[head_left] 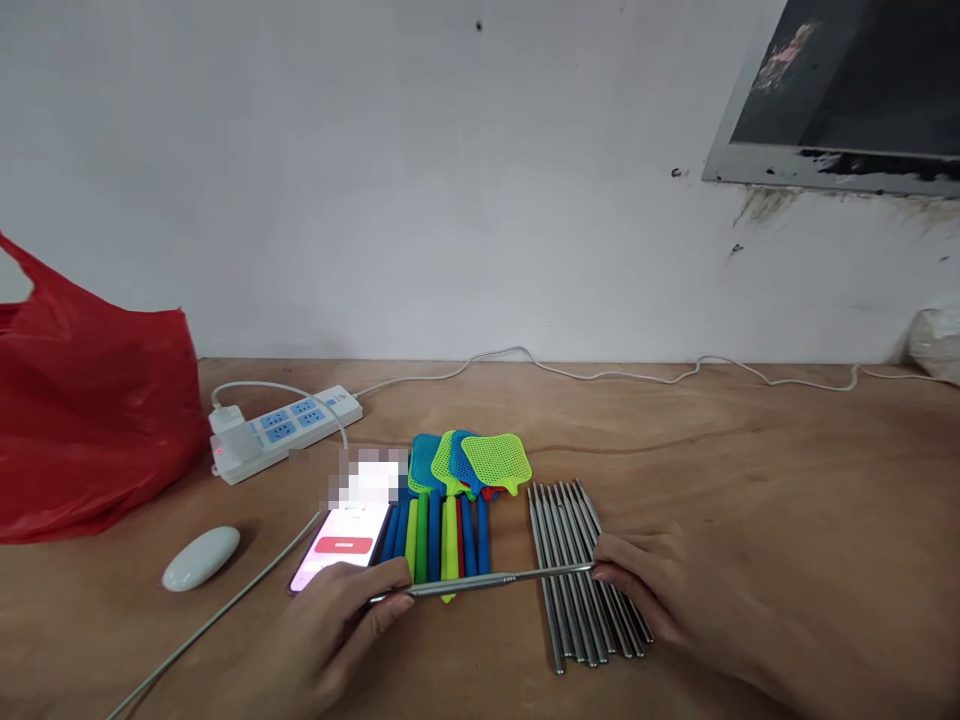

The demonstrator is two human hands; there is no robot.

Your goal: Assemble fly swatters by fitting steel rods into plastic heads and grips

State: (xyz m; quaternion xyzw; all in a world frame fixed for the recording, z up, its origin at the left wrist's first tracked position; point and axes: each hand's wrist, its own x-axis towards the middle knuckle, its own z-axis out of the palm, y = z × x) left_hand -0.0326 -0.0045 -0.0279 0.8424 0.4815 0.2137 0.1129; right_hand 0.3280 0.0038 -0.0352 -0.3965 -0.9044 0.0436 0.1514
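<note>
Silvery metal rod point(480, 582) runs crosswise now, pinched in the grip of the left hand point(330, 625) near one end and the right hand point(671, 585) at the other, over coloured handles point(434, 540) and a row of rods point(575, 600) on the surface point(787, 480), both pinches best kept in line.

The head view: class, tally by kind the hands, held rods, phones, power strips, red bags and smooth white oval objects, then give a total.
Hands: 2 (left hand, right hand)
Held rod: 1
Phone: 1
Power strip: 1
Red bag: 1
White oval object: 1
Total: 7
</note>
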